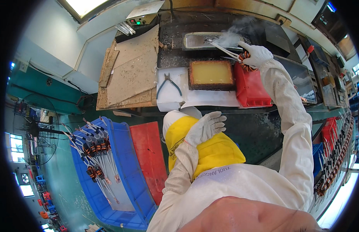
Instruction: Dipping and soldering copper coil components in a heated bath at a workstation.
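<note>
My right hand (259,56), in a white glove, reaches to the far side of the bench, closed on a ring-shaped copper wire coil (246,63). From the coil, white-sleeved leads (225,51) slant left to a rectangular solder pot (185,41) with a silvery surface; smoke (235,34) rises there. Whether the lead tips dip into the metal I cannot tell. A red plastic bin (253,92) stands just below the coil. Gloved too, my left hand (205,127) lies over the yellow cloth (222,150) on my lap, fingers stretched out and holding nothing.
Near the pot sit a brown-rimmed tray (191,82) of yellowish material and cutting pliers (169,83) on white paper. A control box (140,21) stands at the far left. A blue crate (135,189) holds several coils. More coils (334,170) line the right side.
</note>
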`<action>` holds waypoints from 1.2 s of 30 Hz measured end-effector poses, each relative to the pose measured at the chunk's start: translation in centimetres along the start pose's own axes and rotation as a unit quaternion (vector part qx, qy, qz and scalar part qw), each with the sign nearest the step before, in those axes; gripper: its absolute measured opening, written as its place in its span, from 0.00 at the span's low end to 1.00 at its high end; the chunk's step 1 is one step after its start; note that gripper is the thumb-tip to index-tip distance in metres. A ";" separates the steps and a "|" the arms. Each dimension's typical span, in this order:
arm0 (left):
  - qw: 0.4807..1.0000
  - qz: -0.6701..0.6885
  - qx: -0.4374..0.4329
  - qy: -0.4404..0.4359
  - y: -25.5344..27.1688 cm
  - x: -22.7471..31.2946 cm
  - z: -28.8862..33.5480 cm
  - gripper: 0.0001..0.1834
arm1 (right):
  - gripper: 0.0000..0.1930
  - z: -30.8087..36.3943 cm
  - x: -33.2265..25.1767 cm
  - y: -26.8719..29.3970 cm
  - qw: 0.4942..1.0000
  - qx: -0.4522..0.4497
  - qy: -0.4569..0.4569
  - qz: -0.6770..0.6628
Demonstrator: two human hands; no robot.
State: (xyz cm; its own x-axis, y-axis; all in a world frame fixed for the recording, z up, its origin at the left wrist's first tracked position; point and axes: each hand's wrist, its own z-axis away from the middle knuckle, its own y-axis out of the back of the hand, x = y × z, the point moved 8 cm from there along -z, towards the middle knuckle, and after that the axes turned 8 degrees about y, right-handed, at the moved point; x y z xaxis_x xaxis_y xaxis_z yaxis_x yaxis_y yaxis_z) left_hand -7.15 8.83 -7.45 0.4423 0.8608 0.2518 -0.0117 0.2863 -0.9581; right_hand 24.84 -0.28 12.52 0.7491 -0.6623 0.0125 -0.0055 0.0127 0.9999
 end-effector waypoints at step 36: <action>1.000 0.000 0.009 0.000 -0.1 0.0 0.1 0.26 | 0.40 0.0 0.1 -0.2 1.000 0.009 0.008 0.004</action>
State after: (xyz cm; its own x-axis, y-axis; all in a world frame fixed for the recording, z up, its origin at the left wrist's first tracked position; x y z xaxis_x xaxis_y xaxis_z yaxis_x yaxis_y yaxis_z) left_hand -7.20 8.86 -7.36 0.4421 0.8609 0.2519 -0.0274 0.2936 -0.9555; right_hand 24.88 -0.35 12.36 0.7593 -0.6504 0.0202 -0.0231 0.0041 0.9997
